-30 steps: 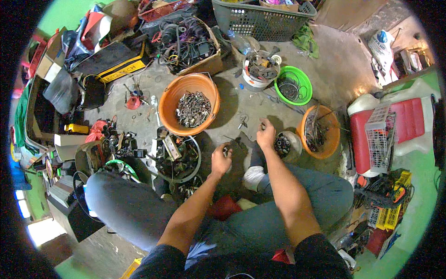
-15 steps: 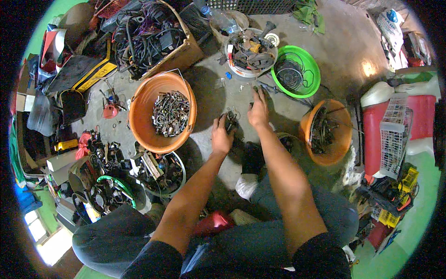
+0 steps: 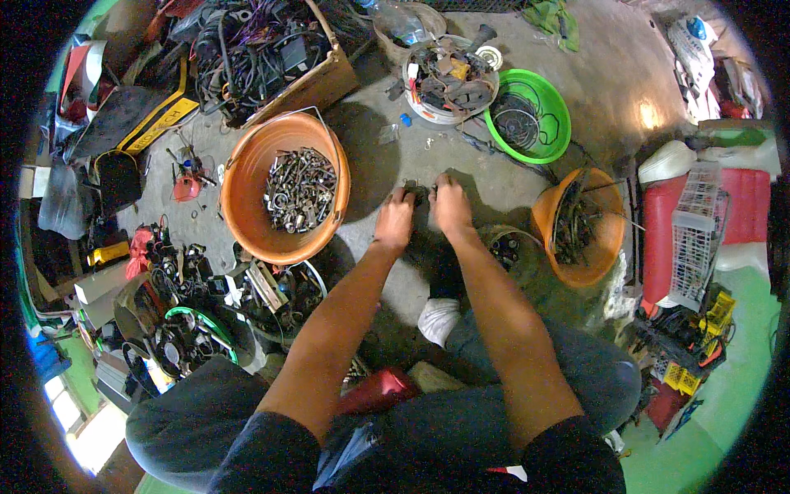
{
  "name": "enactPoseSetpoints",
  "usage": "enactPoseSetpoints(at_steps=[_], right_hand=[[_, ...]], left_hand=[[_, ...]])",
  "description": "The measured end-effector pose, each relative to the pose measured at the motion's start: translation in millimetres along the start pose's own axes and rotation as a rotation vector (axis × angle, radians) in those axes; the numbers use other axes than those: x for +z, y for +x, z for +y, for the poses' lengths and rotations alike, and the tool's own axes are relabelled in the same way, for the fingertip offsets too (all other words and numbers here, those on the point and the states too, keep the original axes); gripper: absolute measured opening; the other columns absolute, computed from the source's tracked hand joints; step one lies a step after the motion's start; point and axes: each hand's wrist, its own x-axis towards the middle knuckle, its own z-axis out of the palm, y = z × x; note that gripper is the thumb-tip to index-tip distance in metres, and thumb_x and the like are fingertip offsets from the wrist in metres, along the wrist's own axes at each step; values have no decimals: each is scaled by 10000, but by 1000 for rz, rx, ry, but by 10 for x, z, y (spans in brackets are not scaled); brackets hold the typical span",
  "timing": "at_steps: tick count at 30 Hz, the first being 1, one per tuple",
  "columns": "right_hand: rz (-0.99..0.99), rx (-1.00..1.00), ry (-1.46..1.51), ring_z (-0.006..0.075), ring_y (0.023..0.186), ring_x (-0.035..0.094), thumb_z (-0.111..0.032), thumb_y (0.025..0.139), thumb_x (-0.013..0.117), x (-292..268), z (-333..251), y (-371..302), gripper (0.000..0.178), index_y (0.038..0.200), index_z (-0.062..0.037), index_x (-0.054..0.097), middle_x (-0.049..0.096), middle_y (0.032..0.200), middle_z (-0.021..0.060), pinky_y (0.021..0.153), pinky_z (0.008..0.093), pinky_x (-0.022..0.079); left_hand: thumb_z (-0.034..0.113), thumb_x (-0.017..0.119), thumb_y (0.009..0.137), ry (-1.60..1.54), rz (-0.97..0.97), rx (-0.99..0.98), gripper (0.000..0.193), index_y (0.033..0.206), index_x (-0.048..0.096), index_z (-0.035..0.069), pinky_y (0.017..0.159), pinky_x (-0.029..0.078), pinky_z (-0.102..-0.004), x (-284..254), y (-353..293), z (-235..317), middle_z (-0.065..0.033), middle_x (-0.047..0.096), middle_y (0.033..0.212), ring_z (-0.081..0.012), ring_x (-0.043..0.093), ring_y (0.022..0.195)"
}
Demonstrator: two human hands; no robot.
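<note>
In front of me, my left hand [image 3: 396, 219] is low over the floor, its fingers bent down around the edge of some small dark metal parts [image 3: 418, 194]. Close on the other side is my right hand [image 3: 451, 206], its fingers curled in and their tips at the same dark parts. What each hand pinches is too small and too covered to name. Left of my hands stands an orange bucket [image 3: 239, 198] with a wire handle, holding many bolts, nuts and sockets [image 3: 301, 191].
Beyond my hands are a white bucket [image 3: 436, 114] of scrap parts and a green basin [image 3: 562, 123] with coiled wire. An orange bucket [image 3: 605, 247] of dark parts leans at right. A cardboard box [image 3: 309, 89] of cables stands far left; a parts-filled tub [image 3: 321, 284] sits near left.
My right hand has come nearer and leftward, beside the left, and its extended fingers have curled in. The left hand's fingers now reach down over the dark parts. The view has shifted slightly.
</note>
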Motion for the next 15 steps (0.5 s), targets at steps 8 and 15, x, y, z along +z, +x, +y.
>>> enactPoseSetpoints(at_steps=[8,15], right_hand=[[-458,-80,-10,385,925,669,-88,762,684,-103,186,-213,183,932,-22,682,695,921,216,811,436,535],[-404,-88,-194,415,1017,641,-78,769,684,5,10,-502,199,963,-31,691,676,1013,251,847,470,525]], left_hand=[[62,672,754,-236,42,-205,328,1082,693,62,870,532,-455,-157,-86,-170,-218,679,1048,-389,646,1002],[184,744,790,-396,236,-349,276,1055,744,106,817,515,-344,-92,-568,-591,-206,691,911,-274,675,837]])
